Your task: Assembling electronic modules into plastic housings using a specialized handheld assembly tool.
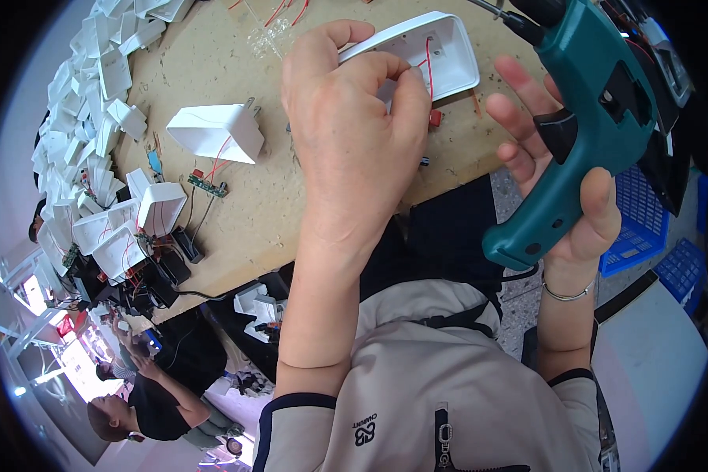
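My left hand (354,118) is over the bench, with its fingers bent over the near rim of a white plastic housing (456,51). A red wire (429,67) runs inside that housing; what my fingertips pinch is hidden. Held up at the right, a teal soldering gun (562,149) with a black trigger rests in my right hand (578,208). My thumb lies behind the handle and my fingers are loosely curled in front. Left of my left hand stands another white housing (216,130), its red wires leading to a small green circuit board (206,185).
White housings (94,94) are heaped along the bench's left edge. Wired housings (122,236) and black parts (165,271) crowd the near left. Blue crates (637,228) stand at the right beyond the wooden bench (252,228). A person in black (157,401) works at the lower left.
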Demonstrator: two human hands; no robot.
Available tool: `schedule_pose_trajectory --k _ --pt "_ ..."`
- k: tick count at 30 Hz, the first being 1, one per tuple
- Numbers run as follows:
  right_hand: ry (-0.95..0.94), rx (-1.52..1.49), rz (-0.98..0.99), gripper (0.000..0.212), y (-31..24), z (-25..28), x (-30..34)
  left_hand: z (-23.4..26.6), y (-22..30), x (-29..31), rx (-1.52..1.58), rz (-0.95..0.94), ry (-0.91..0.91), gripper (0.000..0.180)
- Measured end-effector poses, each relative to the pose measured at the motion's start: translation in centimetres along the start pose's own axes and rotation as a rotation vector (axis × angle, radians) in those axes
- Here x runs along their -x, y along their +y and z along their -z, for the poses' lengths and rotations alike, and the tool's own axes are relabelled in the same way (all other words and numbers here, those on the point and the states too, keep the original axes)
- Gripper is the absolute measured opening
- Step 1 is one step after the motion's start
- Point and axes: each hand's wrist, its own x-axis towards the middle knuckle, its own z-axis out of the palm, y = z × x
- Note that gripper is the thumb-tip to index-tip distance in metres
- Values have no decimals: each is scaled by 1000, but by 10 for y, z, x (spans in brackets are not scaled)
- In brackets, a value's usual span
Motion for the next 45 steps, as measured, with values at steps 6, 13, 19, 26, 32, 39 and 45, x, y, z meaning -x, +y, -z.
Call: schedule_pose_trajectory --k 6,13,19,26,32,39,45 --pt "8 15 10 81 0 2 3 -7 0 1 -66 -66 39 7" --pt "17 13 3 81 -2 -1 6 -12 3 0 -151 -99 51 9" --pt "228 143 131 85 -4 -10 29 -13 7 1 -329 -100 56 10" --pt "355 444 63 82 -16 -8 82 -15 9 1 -369 -74 55 8" --pt "413 651 104 74 -19 -11 110 -15 11 0 -378 -67 49 8" --pt "271 668 8 65 -14 -4 110 -16 10 1 -366 -64 51 8" --pt "229 685 -71 64 -17 -8 103 -16 10 0 -371 -69 61 9"
